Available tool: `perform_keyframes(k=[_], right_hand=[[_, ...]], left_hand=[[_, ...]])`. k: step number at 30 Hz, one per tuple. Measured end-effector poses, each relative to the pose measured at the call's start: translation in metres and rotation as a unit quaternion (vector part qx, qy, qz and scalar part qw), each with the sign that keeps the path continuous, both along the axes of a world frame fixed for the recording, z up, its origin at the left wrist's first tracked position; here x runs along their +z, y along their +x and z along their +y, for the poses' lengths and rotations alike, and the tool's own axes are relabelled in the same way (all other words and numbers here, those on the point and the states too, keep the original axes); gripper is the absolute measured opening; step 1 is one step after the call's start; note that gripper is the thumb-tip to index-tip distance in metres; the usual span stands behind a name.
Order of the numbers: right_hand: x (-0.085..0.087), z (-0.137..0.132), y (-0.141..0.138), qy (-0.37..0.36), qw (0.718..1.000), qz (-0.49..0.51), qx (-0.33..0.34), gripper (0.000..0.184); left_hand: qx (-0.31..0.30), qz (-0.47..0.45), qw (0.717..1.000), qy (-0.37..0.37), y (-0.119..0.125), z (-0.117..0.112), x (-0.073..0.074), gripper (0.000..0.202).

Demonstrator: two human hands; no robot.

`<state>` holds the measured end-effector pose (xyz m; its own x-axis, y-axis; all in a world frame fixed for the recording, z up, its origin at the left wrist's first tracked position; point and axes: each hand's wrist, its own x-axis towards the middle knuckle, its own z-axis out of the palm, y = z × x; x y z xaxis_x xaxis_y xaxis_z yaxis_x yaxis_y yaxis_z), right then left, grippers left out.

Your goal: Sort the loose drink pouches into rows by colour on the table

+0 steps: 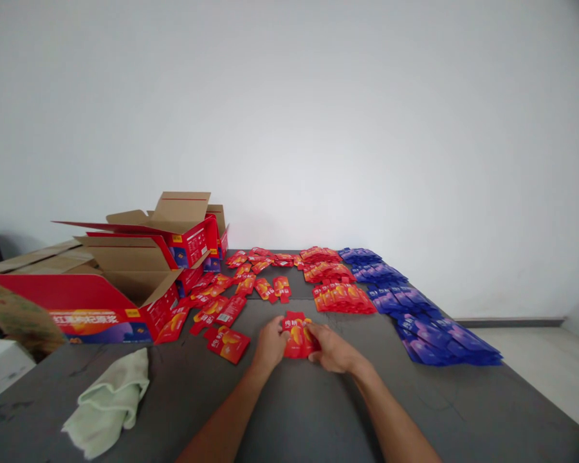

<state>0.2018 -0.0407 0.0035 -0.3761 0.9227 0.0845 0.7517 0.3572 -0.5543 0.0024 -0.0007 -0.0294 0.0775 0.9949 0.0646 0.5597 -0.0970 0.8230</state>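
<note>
Both my hands meet over the middle of a grey table (294,411). My left hand (270,343) and my right hand (332,347) are closed on the two sides of a small stack of red sachets (296,335), held just above the tabletop. Several loose red sachets (244,286) lie scattered beyond my left hand. A neat row of overlapped red sachets (343,297) lies beyond my right hand. Long rows of blue sachets (422,321) run along the right side of the table.
Open red cardboard boxes (125,283) with raised flaps stand at the left. A pale green cloth (109,402) lies crumpled near the front left. The table's right edge drops to a light floor (550,366). A white wall is behind.
</note>
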Motion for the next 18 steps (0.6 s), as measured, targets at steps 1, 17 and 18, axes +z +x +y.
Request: perform_keyframes(k=[1,17,18], right_hand=[[0.000,0.000,-0.002,0.004,1.000,0.000,0.004,0.072],[0.007,-0.006,-0.020,0.021,0.998,-0.040,0.053,0.061],[0.007,-0.005,-0.020,0.027,0.997,-0.036,0.064,0.058]], left_hand=[[0.002,0.049,0.998,0.027,0.001,-0.001,0.002,0.039],[-0.188,0.126,0.968,0.111,-0.008,-0.018,0.021,0.027],[-0.184,0.129,0.968,0.113,-0.007,-0.018,0.019,0.027]])
